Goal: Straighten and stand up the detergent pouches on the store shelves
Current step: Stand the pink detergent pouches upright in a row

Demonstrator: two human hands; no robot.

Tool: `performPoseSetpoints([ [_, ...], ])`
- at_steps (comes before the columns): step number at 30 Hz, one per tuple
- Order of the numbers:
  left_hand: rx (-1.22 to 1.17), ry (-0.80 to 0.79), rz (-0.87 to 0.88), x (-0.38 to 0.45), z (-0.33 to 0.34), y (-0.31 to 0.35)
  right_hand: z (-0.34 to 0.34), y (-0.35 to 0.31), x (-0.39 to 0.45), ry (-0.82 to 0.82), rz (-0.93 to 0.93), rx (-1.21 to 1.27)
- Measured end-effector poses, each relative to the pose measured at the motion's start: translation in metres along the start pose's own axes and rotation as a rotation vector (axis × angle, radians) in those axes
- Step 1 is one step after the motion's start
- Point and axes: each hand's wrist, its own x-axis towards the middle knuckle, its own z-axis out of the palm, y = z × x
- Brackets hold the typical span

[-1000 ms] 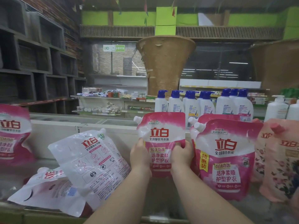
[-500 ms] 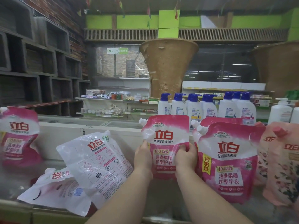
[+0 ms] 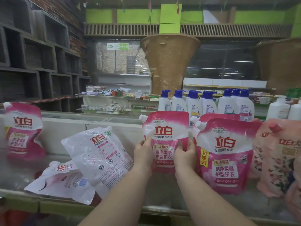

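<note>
Head view: left hand and right hand grip the upright pink plastic detergent pouch on the steel shelf; two white-backed pouches lie toppled, unstraightened.

This is a shop, a grocery or general store. On the front shelf at 6 o'clock stand and lie many pink detergent pouches of one brand, repeated as retail stock. Behind them, toward 1 o'clock, a row of identical white pump bottles with blue caps lines up. At 12 o'clock, farther back, white metal racks carry small packaged goods. A green sign hangs above that aisle. At 10 o'clock dark wooden cubby shelving climbs the brick wall. Small coloured pennants hang from the ceiling.
</note>
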Motion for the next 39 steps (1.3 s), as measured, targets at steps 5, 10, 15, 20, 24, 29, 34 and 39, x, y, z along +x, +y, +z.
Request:
performPoseSetpoints([
  [5,0.021,-0.017,0.01,-0.021,-0.006,0.0,-0.011,-0.002,-0.019,-0.02,-0.034,-0.03],
  [10,0.114,-0.076,0.04,-0.037,-0.018,0.0,-0.019,-0.004,-0.045,-0.034,-0.005,-0.116],
  [15,0.166,-0.114,0.042,-0.066,-0.029,-0.001,-0.028,-0.009,-0.066,-0.041,-0.014,-0.183],
  [20,0.221,-0.091,0.082,-0.084,-0.043,-0.001,-0.033,-0.01,-0.091,-0.084,-0.041,-0.215],
  [24,0.187,-0.114,0.081,-0.095,-0.054,0.005,-0.039,-0.012,-0.104,-0.108,-0.032,-0.257],
  [29,0.157,-0.125,0.086,-0.1,-0.069,0.01,-0.043,-0.021,-0.127,-0.134,-0.041,-0.244],
  [34,0.154,-0.127,0.065,-0.119,-0.078,0.004,-0.047,-0.02,-0.142,-0.156,-0.052,-0.241],
  [39,0.162,-0.085,0.058,-0.127,-0.092,-0.001,-0.056,-0.021,-0.151,-0.18,-0.03,-0.249],
])
